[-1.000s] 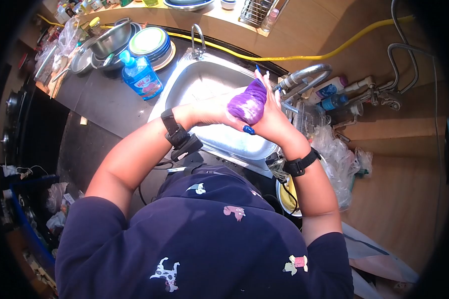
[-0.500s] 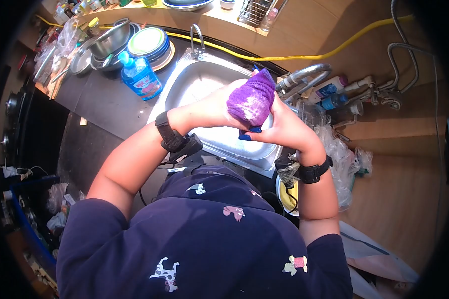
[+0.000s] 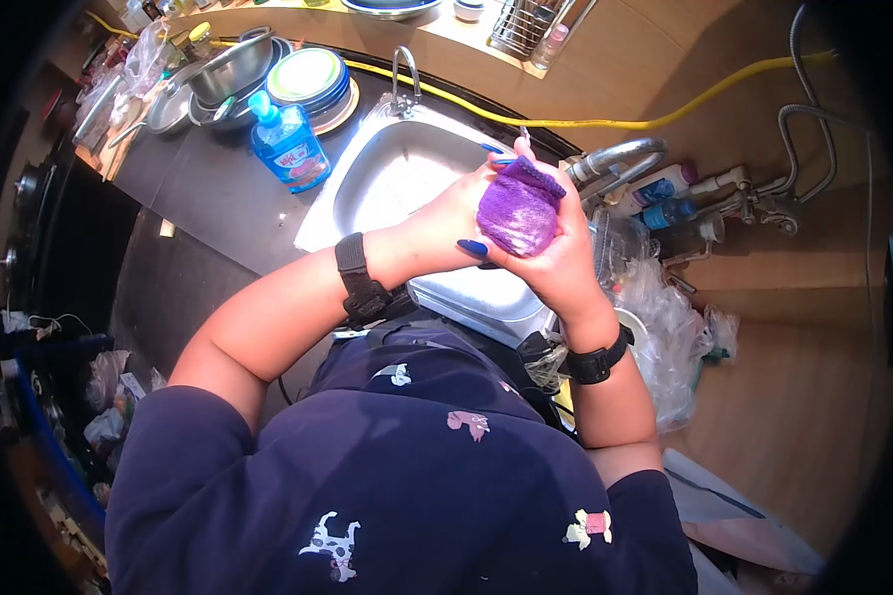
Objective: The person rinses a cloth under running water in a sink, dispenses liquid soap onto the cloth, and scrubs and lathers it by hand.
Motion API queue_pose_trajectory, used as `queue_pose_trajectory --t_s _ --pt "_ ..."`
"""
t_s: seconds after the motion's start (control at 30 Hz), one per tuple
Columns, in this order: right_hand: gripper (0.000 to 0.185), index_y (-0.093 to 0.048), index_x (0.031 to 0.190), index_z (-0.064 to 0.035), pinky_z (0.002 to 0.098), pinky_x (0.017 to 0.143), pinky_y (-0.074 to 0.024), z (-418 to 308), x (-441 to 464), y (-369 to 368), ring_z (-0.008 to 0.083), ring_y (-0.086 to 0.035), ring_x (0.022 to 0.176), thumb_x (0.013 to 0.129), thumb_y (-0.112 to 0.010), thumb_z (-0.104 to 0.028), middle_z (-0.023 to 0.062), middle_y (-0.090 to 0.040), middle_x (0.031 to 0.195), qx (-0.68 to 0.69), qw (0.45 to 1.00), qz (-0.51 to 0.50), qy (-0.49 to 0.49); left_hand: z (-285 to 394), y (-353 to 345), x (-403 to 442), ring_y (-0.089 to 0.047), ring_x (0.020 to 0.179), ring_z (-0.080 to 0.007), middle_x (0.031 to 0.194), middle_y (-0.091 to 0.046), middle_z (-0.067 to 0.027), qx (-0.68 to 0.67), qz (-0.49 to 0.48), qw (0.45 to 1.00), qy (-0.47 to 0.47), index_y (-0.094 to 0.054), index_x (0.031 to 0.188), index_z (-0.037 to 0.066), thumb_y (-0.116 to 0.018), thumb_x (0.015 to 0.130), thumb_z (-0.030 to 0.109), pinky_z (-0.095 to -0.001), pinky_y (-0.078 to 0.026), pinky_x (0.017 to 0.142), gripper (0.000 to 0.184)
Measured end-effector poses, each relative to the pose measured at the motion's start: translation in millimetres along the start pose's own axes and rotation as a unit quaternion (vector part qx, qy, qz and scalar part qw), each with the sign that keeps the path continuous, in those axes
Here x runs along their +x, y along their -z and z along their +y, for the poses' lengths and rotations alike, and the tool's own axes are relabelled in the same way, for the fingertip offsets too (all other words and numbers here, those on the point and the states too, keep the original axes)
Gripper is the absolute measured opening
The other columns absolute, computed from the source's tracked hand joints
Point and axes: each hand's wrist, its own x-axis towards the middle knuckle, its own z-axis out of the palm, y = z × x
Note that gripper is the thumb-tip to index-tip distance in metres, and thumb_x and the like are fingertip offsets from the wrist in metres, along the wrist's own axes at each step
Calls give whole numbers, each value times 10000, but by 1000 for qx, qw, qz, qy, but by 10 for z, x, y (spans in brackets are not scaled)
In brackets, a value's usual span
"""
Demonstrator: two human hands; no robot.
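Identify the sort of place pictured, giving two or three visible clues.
Probably a kitchen or washing-up corner: a metal sink with a tap, stacked plates beside it, and a blue pump bottle on the dark counter.

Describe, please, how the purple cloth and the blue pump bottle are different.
The purple cloth is bunched between the left hand and right hand, while the blue pump bottle stands on the counter. The cloth looks fuzzy with no visible label; the bottle is smooth and labelled.
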Motion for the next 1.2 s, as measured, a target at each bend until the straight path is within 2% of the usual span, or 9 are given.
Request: queue_pose_trajectory --t_s 0.07,0.17,0.37,0.6,0.67,0.7,0.9,1.0,1.2 --pt "678 -481 1131 -47 348 978 -366 -12 7 -26 272 -447 1199 574 -840 -187 189 -495 1236 28 999 18 -8 -29 10 21 -562 976 -266 1032 -578 -119 39 -7 999 -27 -564 1017 53 -716 649 153 -344 -446 851 410" --pt "610 -520 1077 -47 348 968 -377 -24 20 -59 276 -461 1188 577 -840 -186 181 -534 1186 32 999 37 2 -71 16 5 -576 945 -192 989 -601 -90 90 -23 994 -56 -570 999 36 -667 698 65 -317 -452 830 317" --pt "531 -561 997 -49 342 951 -392 -23 31 -62 280 -464 1186 567 -847 -176 134 -600 1074 18 999 35 7 -97 24 -41 -578 941 -210 997 -602 -86 83 -33 995 -40 -588 987 63 -659 697 40 -324 -454 823 300" --pt "445 -577 934 -38 335 946 -394 -31 41 -41 287 -483 1167 579 -834 -117 109 -631 982 28 999 28 -9 -104 10 -27 -572 933 -244 972 -594 -93 121 -21 989 -83 -585 951 69 -655 678 25 -341 -452 812 285" --pt "444 -573 963 -24 334 960 -372 -13 34 -15 274 -468 1178 595 -813 -81 145 -597 1082 22 1000 8 -12 -130 13 -20 -573 926 -247 967 -592 -96 128 -21 986 -103 -579 947 64 -656 672 25 -341 -453 806 288" --pt "444 -570 978 -17 334 967 -361 -3 30 -9 267 -461 1184 603 -803 -64 163 -581 1133 19 1000 -2 -13 -118 12 -17 -572 924 -247 967 -591 -97 124 -23 987 -95 -578 948 63 -658 668 26 -341 -453 806 294" --pt "400 -573 955 -4 315 940 -383 26 7 -43 238 -478 1165 618 -786 -37 150 -602 1085 51 998 20 -29 -107 9 -23 -572 921 -243 961 -587 -99 104 -39 993 -42 -575 956 61 -669 645 44 -338 -451 806 325" --pt "403 -581 900 -15 331 939 -397 77 -15 -72 266 -500 1146 573 -817 -39 106 -628 973 78 993 57 -64 -111 -1 -25 -573 917 -239 957 -586 -97 94 -43 994 -21 -575 959 60 -671 644 54 -334 -451 804 329" --pt "354 -587 876 3 300 906 -411 70 -27 -55 233 -509 1135 598 -801 -44 179 -616 1047 56 992 58 -102 -146 -30 -4 -582 895 -234 941 -591 -98 106 -46 993 15 -578 959 58 -667 666 75 -332 -451 801 307"
